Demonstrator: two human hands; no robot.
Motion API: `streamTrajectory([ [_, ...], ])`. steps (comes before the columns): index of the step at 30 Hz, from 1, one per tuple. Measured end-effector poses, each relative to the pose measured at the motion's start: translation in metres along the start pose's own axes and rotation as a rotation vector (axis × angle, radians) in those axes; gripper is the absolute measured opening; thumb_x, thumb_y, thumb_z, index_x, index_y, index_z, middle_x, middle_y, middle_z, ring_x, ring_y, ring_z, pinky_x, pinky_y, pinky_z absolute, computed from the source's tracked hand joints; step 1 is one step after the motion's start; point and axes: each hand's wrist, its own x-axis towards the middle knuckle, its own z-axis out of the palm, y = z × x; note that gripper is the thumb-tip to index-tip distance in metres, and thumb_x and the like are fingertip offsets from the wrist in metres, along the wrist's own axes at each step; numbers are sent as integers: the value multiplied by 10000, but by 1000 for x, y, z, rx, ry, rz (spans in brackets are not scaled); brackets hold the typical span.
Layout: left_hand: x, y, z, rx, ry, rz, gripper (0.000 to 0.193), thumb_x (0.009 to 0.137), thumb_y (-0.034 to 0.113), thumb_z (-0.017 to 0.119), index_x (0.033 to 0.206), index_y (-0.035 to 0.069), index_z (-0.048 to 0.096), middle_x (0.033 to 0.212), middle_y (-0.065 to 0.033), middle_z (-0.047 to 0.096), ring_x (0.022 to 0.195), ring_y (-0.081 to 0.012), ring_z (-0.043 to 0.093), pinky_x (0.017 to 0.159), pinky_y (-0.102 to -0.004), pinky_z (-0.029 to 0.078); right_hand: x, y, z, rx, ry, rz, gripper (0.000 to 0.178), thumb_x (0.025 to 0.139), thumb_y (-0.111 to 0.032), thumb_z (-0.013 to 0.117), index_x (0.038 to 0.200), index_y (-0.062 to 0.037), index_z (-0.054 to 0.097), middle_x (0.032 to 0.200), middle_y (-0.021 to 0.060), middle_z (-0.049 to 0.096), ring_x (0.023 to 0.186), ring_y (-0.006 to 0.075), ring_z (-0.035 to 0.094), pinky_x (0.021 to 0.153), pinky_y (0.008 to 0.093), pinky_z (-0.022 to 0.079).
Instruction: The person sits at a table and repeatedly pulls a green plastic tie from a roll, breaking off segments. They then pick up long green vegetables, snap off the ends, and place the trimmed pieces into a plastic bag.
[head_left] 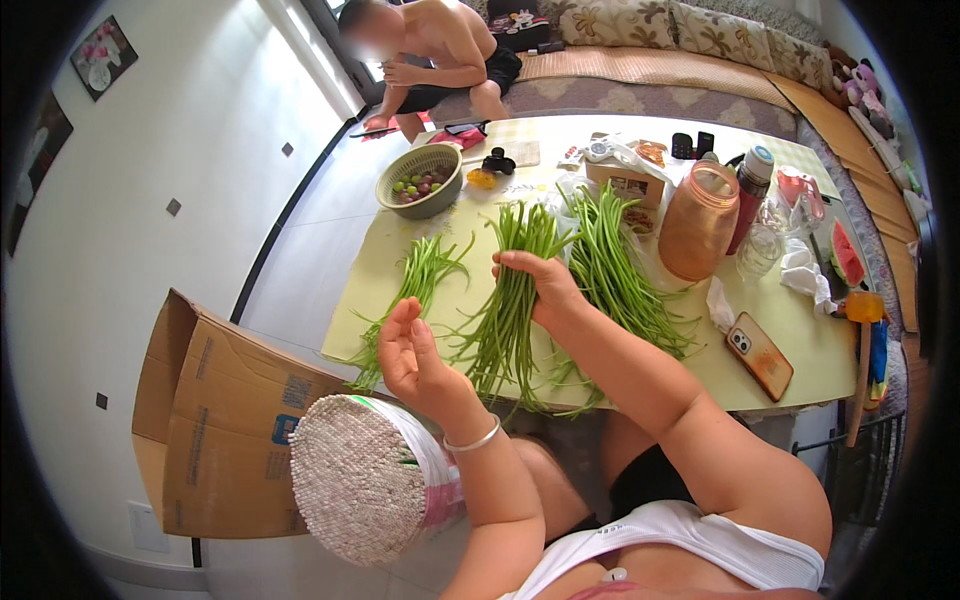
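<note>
My right hand (541,283) grips a bunch of long thin green stalks (515,310) and holds it upright over the yellow-covered table, with the lower ends hanging loose near the front edge. My left hand (412,362) is raised left of the bunch, fingers loosely bent and apart, holding nothing. Beyond it, a smaller pile of green stalks (420,285) lies on the table. To the right of the held bunch, a larger pile of green stalks (615,270) spreads across the table, partly behind my right forearm.
A basket of grapes (422,205) stands at the far left of the table (370,265). At the right are an orange jar (697,225), a dark red flask (748,195) and a phone (758,355). A cardboard box (230,430) and a round white knobbly bundle (350,480) stand left. Another person (440,50) sits beyond.
</note>
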Motion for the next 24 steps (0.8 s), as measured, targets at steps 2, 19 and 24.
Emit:
streamTrajectory([
  [2,2,-13,2,-71,80,-8,162,891,43,548,1015,-45,603,991,-117,643,918,-159,583,851,-282,443,-19,-22,15,0,-68,-2,230,811,-126,688,983,22,647,819,102,669,707,183,651,623,350,550],
  [19,-60,-125,69,838,-918,244,407,748,111,633,1155,92,633,1418,-193,411,1327,-397,332,1102,-423,284,-77,-209,24,-601,65,-168,252,739,-89,746,927,53,660,812,119,677,639,169,654,588,287,558],
  [24,-54,-157,73,857,-881,207,717,722,65,577,1406,0,374,1509,-197,268,1380,-397,237,1139,-409,211,-40,-170,-6,-769,108,-121,269,690,-38,750,939,-7,655,820,119,655,677,207,646,600,345,545],
])
